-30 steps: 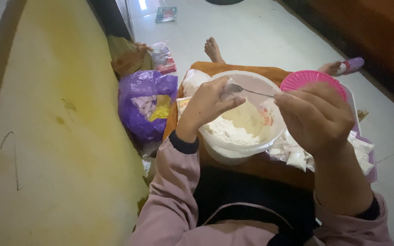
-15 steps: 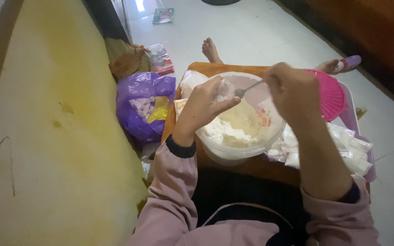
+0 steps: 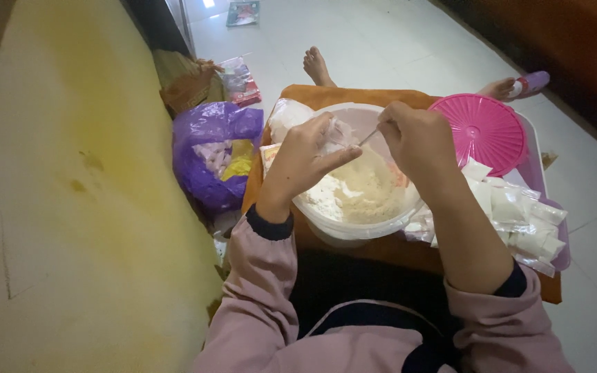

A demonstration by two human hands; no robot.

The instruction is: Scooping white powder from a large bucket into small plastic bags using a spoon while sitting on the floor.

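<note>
- Looking down from the head camera, I saw a yellow wall far out to the left of the fingers, and a purple plastic bag with pale packets inside on the floor near the left wrist.
- My left hand hovered over the white bowl, its fingers pinched narrow round a small clear pouch; thumb and fingertips closed on its upper edge.
- I judged the pouch light, thin and floppy, slippery in the film, so best held at the mouth, where the fingers already had it, to keep it open.
- Under both sets of fingers lay pale, crumbly powder in the bowl, loose and easily spilled.
- My right hand was curled tight on a slim metal spoon, its tip pointing toward the pouch just beside the left fingertips.
- Right of those fingers sat a pink round lid, and below it a heap of filled white packets, soft and light by my guess, on a tray edge.
- Beyond the fingers, a bare foot rested on the pale floor.
</note>
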